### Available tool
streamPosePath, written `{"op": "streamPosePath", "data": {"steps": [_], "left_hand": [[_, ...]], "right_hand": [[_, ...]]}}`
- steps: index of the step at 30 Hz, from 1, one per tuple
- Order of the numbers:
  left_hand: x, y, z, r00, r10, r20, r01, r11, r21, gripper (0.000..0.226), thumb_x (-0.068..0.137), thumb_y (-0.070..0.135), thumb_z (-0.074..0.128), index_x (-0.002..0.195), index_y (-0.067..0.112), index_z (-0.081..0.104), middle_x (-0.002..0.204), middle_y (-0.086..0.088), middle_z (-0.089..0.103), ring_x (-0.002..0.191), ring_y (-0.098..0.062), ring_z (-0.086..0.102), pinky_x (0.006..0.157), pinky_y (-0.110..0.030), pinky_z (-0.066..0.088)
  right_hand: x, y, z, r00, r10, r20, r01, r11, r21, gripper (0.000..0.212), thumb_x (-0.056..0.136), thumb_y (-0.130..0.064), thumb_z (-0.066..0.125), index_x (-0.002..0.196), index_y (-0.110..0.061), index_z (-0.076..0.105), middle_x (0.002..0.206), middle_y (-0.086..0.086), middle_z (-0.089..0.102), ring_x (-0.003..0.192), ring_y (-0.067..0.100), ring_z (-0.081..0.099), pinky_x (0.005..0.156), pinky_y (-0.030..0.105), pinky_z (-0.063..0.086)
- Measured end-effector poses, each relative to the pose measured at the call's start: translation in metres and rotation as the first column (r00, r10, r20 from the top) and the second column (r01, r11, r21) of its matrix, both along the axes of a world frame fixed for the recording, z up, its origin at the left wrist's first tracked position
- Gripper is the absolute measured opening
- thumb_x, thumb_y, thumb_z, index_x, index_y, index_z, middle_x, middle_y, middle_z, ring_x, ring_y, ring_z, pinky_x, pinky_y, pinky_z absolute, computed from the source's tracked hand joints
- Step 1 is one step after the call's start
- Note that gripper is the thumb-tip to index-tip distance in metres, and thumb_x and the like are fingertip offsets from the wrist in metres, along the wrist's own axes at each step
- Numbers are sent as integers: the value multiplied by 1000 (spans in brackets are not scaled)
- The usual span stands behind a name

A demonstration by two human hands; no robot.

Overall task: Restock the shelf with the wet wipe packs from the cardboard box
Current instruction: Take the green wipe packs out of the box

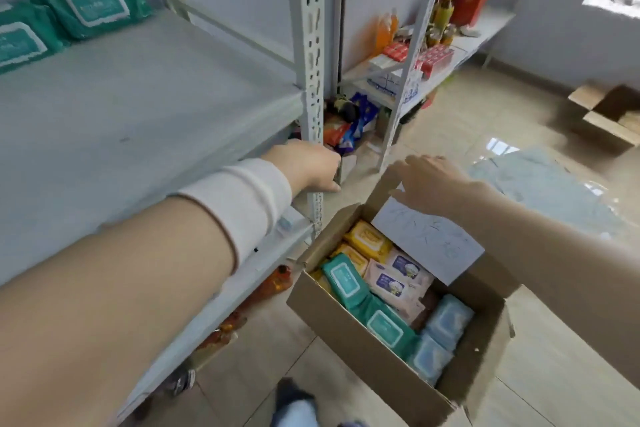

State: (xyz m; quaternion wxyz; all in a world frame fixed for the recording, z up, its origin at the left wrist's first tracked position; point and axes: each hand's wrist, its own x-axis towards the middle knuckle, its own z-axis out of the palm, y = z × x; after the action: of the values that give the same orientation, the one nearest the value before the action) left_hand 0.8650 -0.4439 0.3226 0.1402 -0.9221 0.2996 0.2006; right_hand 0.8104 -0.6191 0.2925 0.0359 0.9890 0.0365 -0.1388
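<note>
Left hand [308, 166]: resting at the shelf's [138, 107] front right corner, beside the post [311, 45]; fingers bending out of sight, grip impossible to tell.
Right hand [433, 184]: reaching with fingers straight at the flap's [429, 243] top edge, holding nothing.
Packs [381, 284]: lying in the box [363, 350] on the floor, below the shelf's front edge.
Risk: flap likely dropping over the packs if released; a pack possibly snagging on it while rising.

I can read nothing here: handwriting on the white sheet [427, 239] and labels on the wet wipe packs [346, 279] are blurred.
</note>
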Motion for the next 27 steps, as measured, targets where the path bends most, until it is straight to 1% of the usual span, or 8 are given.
{"op": "streamPosePath", "data": {"steps": [6,10,14,18,21,23,25,27], "left_hand": [[-7,-58,-124,970,-53,-237,68,996,56,49,93,45,46,132,15,44,131,-10,55,117,-30,54,87,-38,44],[-2,-73,-232,912,-6,-410,35,997,64,53,91,43,50,135,16,39,133,-10,51,119,-31,51,94,-42,44],[3,-70,-327,839,159,-520,-148,987,62,73,86,45,58,145,19,25,140,-13,42,127,-32,43,103,-42,39],[20,-68,-415,770,309,-559,-322,943,78,94,83,46,62,150,18,2,154,-17,14,141,-34,19,116,-44,21],[37,-71,-480,771,379,-513,-414,909,49,103,80,46,66,150,20,-5,155,-19,8,143,-35,14,116,-47,17],[44,-70,-514,739,425,-523,-480,877,35,106,78,43,69,149,19,-4,153,-20,15,140,-37,20,115,-47,21],[47,-70,-536,718,458,-524,-529,849,17,107,75,40,73,149,17,-1,149,-19,22,138,-37,25,114,-47,24],[52,-70,-546,708,492,-506,-581,814,-22,111,70,34,79,149,15,3,148,-18,25,137,-35,26,114,-46,25]], "right_hand": [[-66,-71,-130,918,-263,-298,268,963,-23,47,93,-40,45,132,-14,44,132,9,51,123,28,48,100,39,37],[-126,-75,-231,707,-443,-552,534,845,6,56,90,-47,48,135,-16,38,136,8,48,125,27,46,101,37,38],[-158,-62,-311,449,-553,-702,799,601,38,72,88,-52,50,144,-14,24,143,9,40,129,27,43,102,35,40],[-157,-52,-395,284,-589,-757,951,271,146,89,85,-46,60,149,-8,13,153,9,27,139,24,31,110,31,29],[-145,-51,-462,150,-604,-783,973,-52,226,99,71,-37,78,145,-4,21,147,12,38,135,25,38,113,34,30],[-145,-52,-509,25,-608,-793,946,-243,216,112,52,-45,87,140,-8,29,138,10,48,127,25,47,109,40,37],[-143,-53,-534,-59,-590,-806,901,-379,212,125,46,-44,90,143,-10,18,143,11,41,131,26,43,112,42,33],[-136,-54,-543,-125,-587,-800,866,-458,201,128,59,-26,87,147,-10,-3,150,12,30,137,26,33,115,37,25]]}}
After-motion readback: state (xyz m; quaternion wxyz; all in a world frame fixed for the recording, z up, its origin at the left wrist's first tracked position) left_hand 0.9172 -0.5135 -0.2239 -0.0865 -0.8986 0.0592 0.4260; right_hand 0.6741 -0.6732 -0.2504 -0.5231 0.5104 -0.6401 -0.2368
